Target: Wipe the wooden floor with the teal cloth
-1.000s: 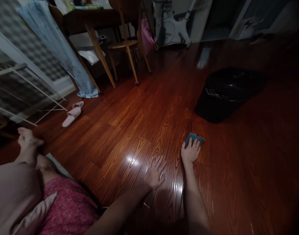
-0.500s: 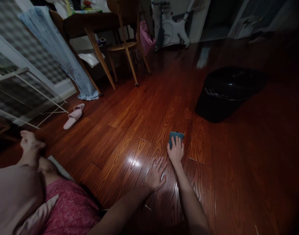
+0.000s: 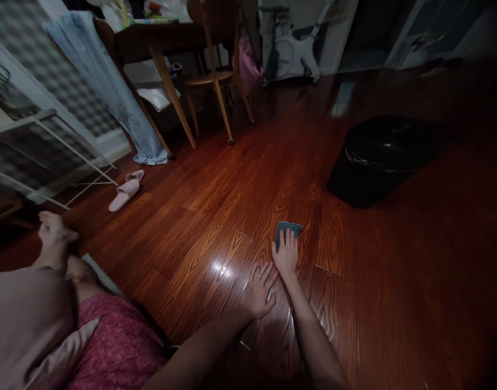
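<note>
First: Closest in, bottom left, there's the pink patterned fabric and a bulge of pale cloth, well to the side of your arms!

Second: And your hands?

First: Your left hand lies flat on the wooden floor, fingers spread, a ring showing, gripping nothing. Just ahead, your right hand is open too, its fingers stretched over the blue-green cloth, palm down rather than clenched around it.

Second: So the cloth is on the boards, right under your fingers, its far edge peeping out. What's in the way?

First: Your own left hand, near your right wrist! Over on the left, a bare foot, then pink slippers by a white rack.

Second: Ahead and to your right, the black bin takes up floor, apart from the cloth.

First: Deeper still, light-blue trousers hang at the left end of the bench, with a wooden chair alongside.

Second: Behind that, a pink bag, and at the back, your white exercise bike!
</note>
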